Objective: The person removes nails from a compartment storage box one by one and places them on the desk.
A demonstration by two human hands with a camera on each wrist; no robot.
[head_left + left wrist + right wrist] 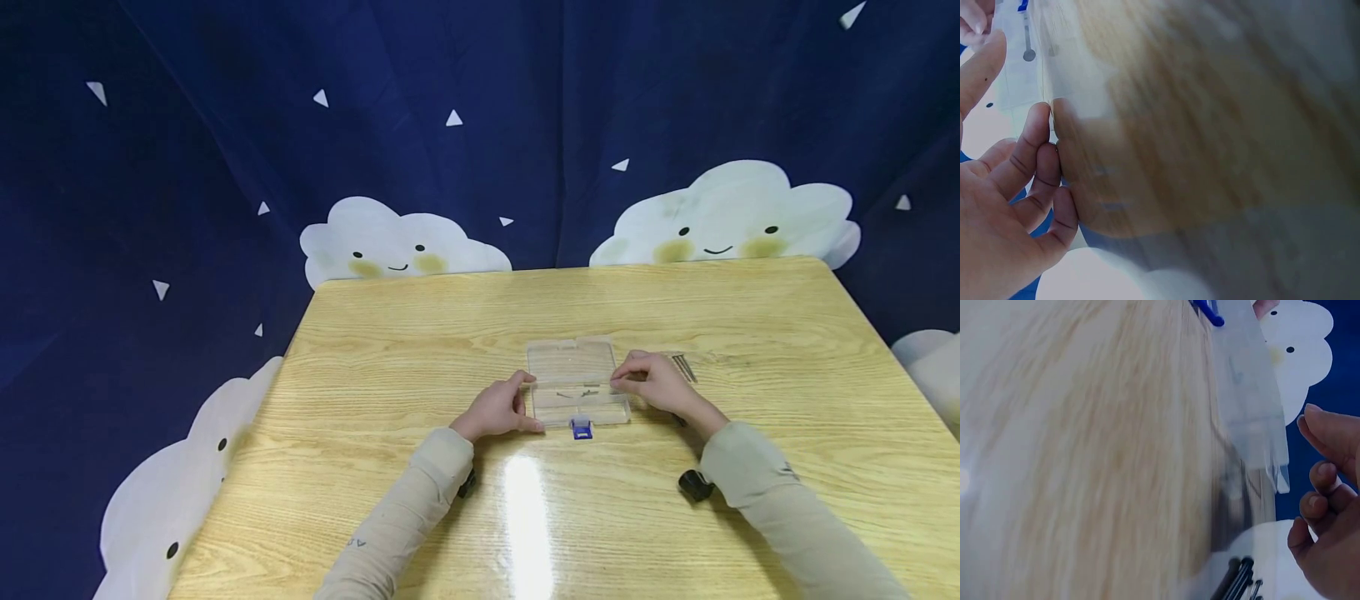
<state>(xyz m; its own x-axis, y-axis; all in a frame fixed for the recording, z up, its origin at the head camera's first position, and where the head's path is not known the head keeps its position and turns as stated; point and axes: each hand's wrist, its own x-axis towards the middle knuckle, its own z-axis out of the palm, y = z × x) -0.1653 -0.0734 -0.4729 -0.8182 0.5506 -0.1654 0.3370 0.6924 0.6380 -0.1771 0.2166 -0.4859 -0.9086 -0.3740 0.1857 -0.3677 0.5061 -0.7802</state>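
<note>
A clear plastic box (pixel 558 412) lies on the table with its hinged lid (pixel 572 360) laid back and a blue latch (pixel 582 430) at the front. Inside are a few small screws (pixel 590 393). The thumb and fingers of my left hand (pixel 497 408) span the box's left end and hold it; in the left wrist view its fingertips (pixel 1038 119) reach the tabletop. Over the box's right end is my right hand (pixel 656 382), thumb tip close to index finger. Whether something small is pinched there cannot be made out.
Several dark, longer screws (pixel 684 367) lie on the table just behind and right of my right hand, also low in the right wrist view as dark screws (pixel 1238 581). The wooden table (pixel 390 333) ends at a dark blue curtain (pixel 420 167) with clouds.
</note>
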